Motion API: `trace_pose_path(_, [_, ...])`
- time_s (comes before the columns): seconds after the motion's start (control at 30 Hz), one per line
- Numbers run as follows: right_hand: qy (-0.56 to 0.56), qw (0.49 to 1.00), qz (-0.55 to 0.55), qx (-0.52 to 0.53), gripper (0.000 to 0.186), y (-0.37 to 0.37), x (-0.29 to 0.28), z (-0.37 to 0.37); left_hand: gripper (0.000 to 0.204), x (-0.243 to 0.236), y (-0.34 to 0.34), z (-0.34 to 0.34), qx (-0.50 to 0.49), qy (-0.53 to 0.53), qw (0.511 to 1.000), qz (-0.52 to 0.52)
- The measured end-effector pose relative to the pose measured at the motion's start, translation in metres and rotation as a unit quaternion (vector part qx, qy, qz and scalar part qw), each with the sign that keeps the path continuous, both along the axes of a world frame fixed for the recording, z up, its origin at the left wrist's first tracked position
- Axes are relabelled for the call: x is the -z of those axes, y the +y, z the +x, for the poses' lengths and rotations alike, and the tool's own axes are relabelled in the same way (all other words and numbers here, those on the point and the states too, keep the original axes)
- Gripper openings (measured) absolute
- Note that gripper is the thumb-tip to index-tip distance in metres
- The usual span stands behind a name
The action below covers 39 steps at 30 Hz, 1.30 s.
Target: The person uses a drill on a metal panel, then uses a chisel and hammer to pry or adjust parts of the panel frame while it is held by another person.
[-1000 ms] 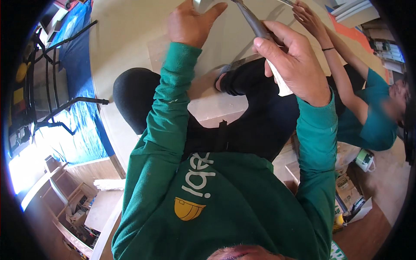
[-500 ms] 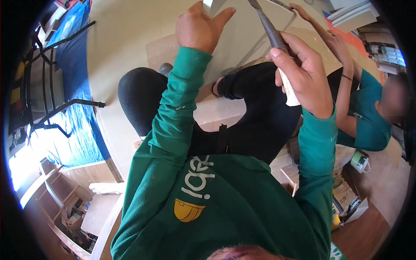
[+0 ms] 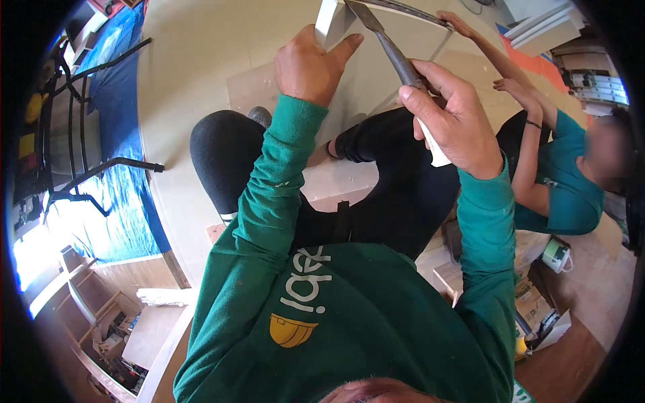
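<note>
My left hand (image 3: 310, 64) is closed on the edge of an upright white board (image 3: 332, 23) near the top of the view, its thumb stretched to the right. My right hand (image 3: 451, 117) grips a long flat-bladed tool, like a chisel, with a dark metal shank (image 3: 396, 54) and a pale lower handle. The blade tip (image 3: 356, 13) lies at the board's top edge, just right of my left hand. A co-worker's hand (image 3: 455, 23) is at the far right end of the board, by a long dark strip along that edge.
The co-worker (image 3: 564, 195) sits close on my right. At left are a blue tarp (image 3: 121, 195) and black metal frames (image 3: 87, 168). A cream floor (image 3: 181, 60) lies under me. White panels (image 3: 537, 30) are stacked at upper right; wooden pieces (image 3: 154, 336) and a cardboard box (image 3: 534, 302) lie behind.
My left hand has shifted right and down with the board, more of which shows. The tool's blade has moved onto the board's edge. The co-worker's lower hand has dropped away from the upper one.
</note>
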State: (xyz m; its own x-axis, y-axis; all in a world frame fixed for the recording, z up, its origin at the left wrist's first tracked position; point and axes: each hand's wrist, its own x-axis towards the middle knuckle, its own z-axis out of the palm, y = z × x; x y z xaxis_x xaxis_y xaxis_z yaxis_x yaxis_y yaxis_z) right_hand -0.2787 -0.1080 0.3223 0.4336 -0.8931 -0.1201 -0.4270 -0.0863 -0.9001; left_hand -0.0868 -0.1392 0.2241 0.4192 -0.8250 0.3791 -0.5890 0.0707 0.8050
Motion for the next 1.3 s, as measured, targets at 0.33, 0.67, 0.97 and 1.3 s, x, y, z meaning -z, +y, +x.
trace_pose_path(0.33, [0.080,0.994,-0.059,-0.044,0.020,-0.009,-0.003,-0.001,0.048,0.002,0.009,-0.001,0.011,0.005,1.000,0.028])
trace_pose_path(0.67, [-0.026,0.996,-0.083,0.003,0.021,0.018,0.060,0.066,0.045,0.020,0.027,0.049,0.023,0.099,0.989,0.111])
trace_pose_path(0.97, [-0.020,0.993,-0.117,0.000,0.024,0.028,0.126,0.117,0.042,0.078,0.032,0.094,0.027,0.170,0.981,0.095])
trace_pose_path(1.3, [0.005,0.987,-0.162,-0.003,0.028,0.061,0.257,0.162,0.037,0.231,0.049,0.151,0.010,0.074,0.968,0.239])
